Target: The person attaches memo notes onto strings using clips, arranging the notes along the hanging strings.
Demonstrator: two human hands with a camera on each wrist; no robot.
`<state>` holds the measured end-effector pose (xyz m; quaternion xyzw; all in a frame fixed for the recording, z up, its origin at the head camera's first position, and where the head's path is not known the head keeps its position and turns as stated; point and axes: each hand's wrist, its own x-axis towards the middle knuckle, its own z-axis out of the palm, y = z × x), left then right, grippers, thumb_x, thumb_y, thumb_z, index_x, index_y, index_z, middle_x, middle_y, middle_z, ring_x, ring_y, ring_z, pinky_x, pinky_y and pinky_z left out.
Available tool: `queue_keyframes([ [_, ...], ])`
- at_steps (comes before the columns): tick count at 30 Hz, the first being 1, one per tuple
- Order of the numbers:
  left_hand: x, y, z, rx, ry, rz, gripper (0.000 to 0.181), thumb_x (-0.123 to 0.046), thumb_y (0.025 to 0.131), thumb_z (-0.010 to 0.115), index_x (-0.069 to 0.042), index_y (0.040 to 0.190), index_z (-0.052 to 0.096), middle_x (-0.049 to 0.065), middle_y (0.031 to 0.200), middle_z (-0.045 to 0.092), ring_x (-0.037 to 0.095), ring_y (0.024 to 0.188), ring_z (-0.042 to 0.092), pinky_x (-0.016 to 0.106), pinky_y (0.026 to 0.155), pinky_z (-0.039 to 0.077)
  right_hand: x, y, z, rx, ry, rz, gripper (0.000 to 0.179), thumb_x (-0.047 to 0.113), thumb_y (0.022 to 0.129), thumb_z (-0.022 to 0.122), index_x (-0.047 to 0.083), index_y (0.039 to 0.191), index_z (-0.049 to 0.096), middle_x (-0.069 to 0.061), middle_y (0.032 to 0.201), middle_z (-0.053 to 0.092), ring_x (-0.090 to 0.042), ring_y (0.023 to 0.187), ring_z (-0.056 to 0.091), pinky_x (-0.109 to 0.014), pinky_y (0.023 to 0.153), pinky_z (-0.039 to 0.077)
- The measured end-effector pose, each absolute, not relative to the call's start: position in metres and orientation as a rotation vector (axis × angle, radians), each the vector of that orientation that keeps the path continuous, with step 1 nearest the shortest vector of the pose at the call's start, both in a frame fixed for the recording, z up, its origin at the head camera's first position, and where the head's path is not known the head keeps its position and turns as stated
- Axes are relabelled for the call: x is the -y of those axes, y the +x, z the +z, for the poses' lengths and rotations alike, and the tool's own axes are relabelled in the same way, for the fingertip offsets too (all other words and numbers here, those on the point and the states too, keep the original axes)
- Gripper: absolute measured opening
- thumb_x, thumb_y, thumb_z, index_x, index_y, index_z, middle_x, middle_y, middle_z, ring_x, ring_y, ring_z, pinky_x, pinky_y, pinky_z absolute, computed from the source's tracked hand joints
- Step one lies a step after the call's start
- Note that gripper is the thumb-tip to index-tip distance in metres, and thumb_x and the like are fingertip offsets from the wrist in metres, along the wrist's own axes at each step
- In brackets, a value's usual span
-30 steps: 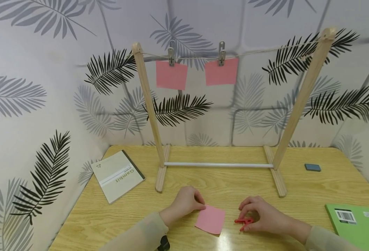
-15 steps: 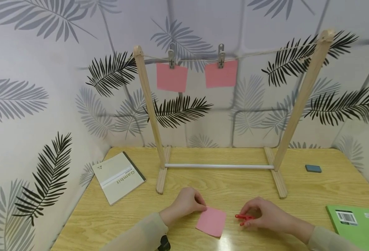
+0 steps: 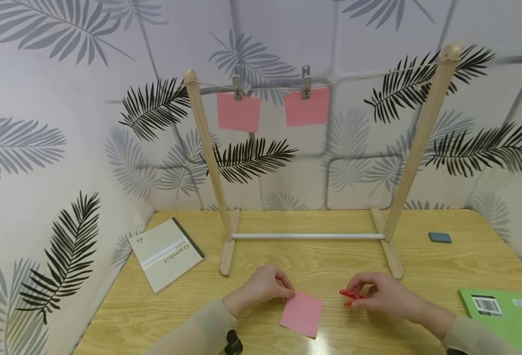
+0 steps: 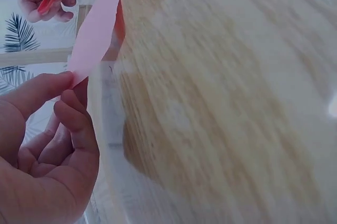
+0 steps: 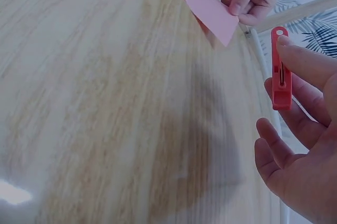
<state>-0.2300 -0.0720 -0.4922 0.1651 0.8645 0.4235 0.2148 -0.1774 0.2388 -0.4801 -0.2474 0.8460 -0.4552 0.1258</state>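
Between thumb and forefinger, my left hand (image 3: 262,286) pinches the upper left corner of a pink sticky note (image 3: 302,314). The left wrist view shows the note (image 4: 95,29) held edge-on, slightly curved, close over the table. To the right of it, my right hand (image 3: 382,298) holds a red plastic clothespin (image 3: 352,297) by its handles, thumb on one side and fingers on the other. In the right wrist view the clothespin (image 5: 281,69) stands upright under the thumb, its metal spring showing. A gap separates the clothespin from the note.
Behind the hands stands a wooden frame (image 3: 420,143) with a string across its top. Two pink notes (image 3: 238,113) hang there from metal clips (image 3: 306,84). A Gambit notepad (image 3: 166,255) lies left, a green book (image 3: 506,315) right, and a small blue-grey block (image 3: 440,237) at the back right.
My right hand has lifted the clothespin slightly and turned it, moving a little away to the right. My left hand keeps its pinch on the note, which has shifted slightly. The head view has drifted a little.
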Motion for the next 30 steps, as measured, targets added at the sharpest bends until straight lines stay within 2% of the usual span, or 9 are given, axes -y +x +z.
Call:
queue_keyframes([
  [7, 0.065, -0.23, -0.487, -2.352, 0.445, 1.232, 0.008, -0.016, 0.08, 0.083, -0.011, 0.081, 0.077, -0.002, 0.072, 0.072, 0.007, 0.066, 0.063, 0.021, 0.061, 0.05, -0.248, -0.178, -0.468, -2.525, -0.79, -1.36, 0.027, 0.021, 0.088, 0.075, 0.007, 0.11, 0.07, -0.003, 0.093, 0.069, 0.002, 0.086, 0.058, -0.024, 0.069, 0.054],
  [16, 0.06, -0.235, -0.48, -2.302, 0.426, 1.36, 0.013, -0.013, 0.081, 0.082, -0.008, 0.09, 0.075, 0.003, 0.08, 0.074, 0.012, 0.071, 0.066, 0.024, 0.063, 0.052, -0.262, -0.177, -0.449, -2.562, -0.744, -1.352, 0.029, 0.02, 0.092, 0.071, 0.007, 0.118, 0.069, -0.009, 0.103, 0.071, 0.002, 0.092, 0.058, -0.024, 0.074, 0.056],
  [23, 0.055, -0.239, -0.475, -2.213, 0.408, 1.476, 0.024, -0.01, 0.083, 0.08, -0.002, 0.104, 0.075, 0.007, 0.083, 0.075, 0.021, 0.078, 0.071, 0.033, 0.071, 0.058, -0.269, -0.177, -0.433, -2.602, -0.66, -1.331, 0.031, 0.021, 0.093, 0.07, 0.006, 0.12, 0.068, -0.002, 0.102, 0.069, 0.002, 0.091, 0.059, -0.023, 0.074, 0.055],
  [27, 0.052, -0.239, -0.47, -2.199, 0.376, 1.505, 0.026, -0.011, 0.084, 0.079, 0.0, 0.107, 0.074, 0.007, 0.086, 0.075, 0.017, 0.077, 0.07, 0.037, 0.075, 0.058, -0.269, -0.177, -0.424, -2.589, -0.621, -1.378, 0.033, 0.019, 0.093, 0.07, 0.003, 0.121, 0.066, -0.006, 0.102, 0.068, -0.001, 0.088, 0.062, -0.024, 0.072, 0.056],
  [30, 0.048, -0.239, -0.465, -2.208, 0.367, 1.508, 0.022, -0.012, 0.085, 0.079, -0.001, 0.104, 0.075, 0.007, 0.089, 0.075, 0.013, 0.077, 0.068, 0.039, 0.079, 0.058, -0.271, -0.177, -0.418, -2.563, -0.615, -1.405, 0.034, 0.017, 0.093, 0.069, -0.001, 0.122, 0.064, -0.01, 0.103, 0.069, -0.004, 0.085, 0.065, -0.025, 0.07, 0.056],
])
